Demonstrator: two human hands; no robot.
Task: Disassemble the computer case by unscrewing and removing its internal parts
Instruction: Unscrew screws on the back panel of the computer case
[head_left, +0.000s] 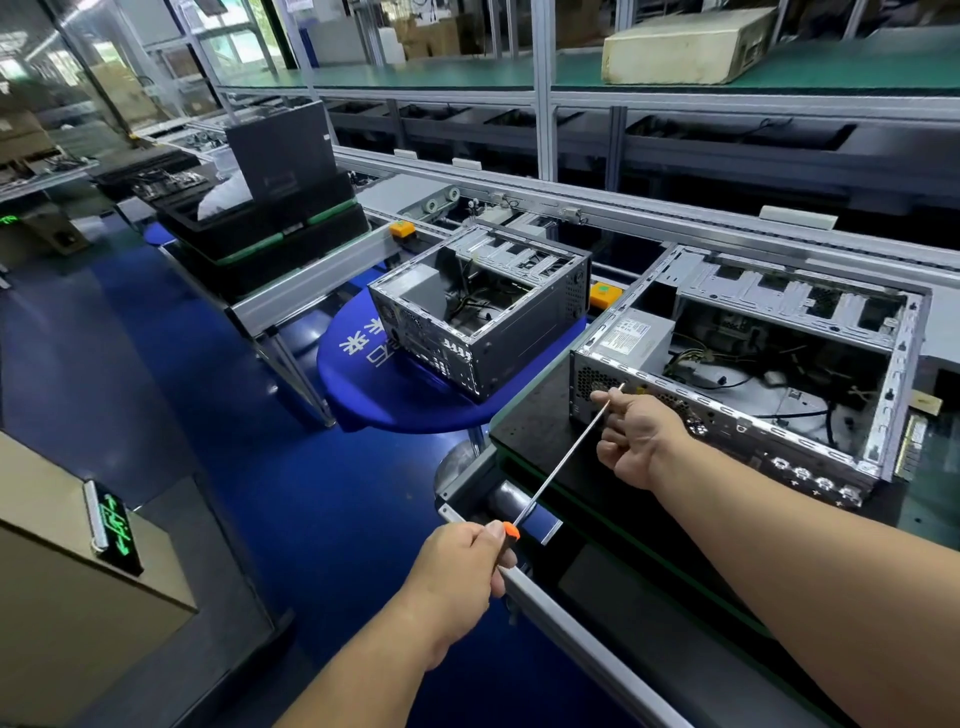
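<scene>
Head view shows us at the rear panel of the computer case (737, 384), which lies on its side on the dark desk (535, 431) with its open side facing up. Our left hand (462, 566) wraps its fingers (493, 535) around the orange-collared handle of a long screwdriver (563, 457), and the thin shaft runs up and to the right to the rear panel. Our right hand (636, 441) pinches the shaft close to its tip, steadying it against the perforated grille next to the power supply (631, 335). The tip sits at the upper edge of that grille, near the corner where the power supply meets the frame; whether it is seated in a screw head we cannot tell, as the spot is too small to read.

We judge that we are on the unscrewing step for the power supply, early in the job: the supply is in its bay, cables (727, 382) lie across the interior, and the drive cage (789, 301) at the far side looks in place. The next move calls for keeping the shaft in line with the screw, pressing in along the axis with our left hand while turning, and letting our right hand guide without dragging on the shaft. With so long a shaft, a small tilt could make the tip slip out.

A second, mostly gutted computer case (478, 306) sits on a blue round stool (395, 400) just beyond
</scene>
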